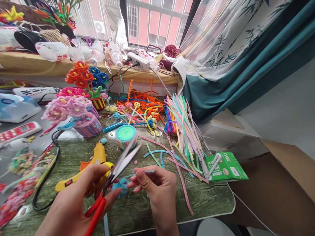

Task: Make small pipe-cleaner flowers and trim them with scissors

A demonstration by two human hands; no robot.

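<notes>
My left hand [73,196] is closed around red-handled scissors [122,161], whose blades point up and away, slightly apart. Its fingertips also touch a small blue looped pipe-cleaner piece [120,187]. My right hand [157,186] pinches a thin blue pipe-cleaner strand [147,171] beside that piece. Beyond the scissors stands a round pot [126,136] with a coiled mint-green top and a striped side. A yellow glue gun [97,154] lies behind my left hand, partly covered by it.
Loose pink pipe cleaners [180,177] lie right of my hands, near a pastel bundle [180,121] and a green packet [226,166]. Potted pipe-cleaner flowers [86,123] stand at the left. A black cable [36,196] loops there. Plastic bottles [52,50] line the sill.
</notes>
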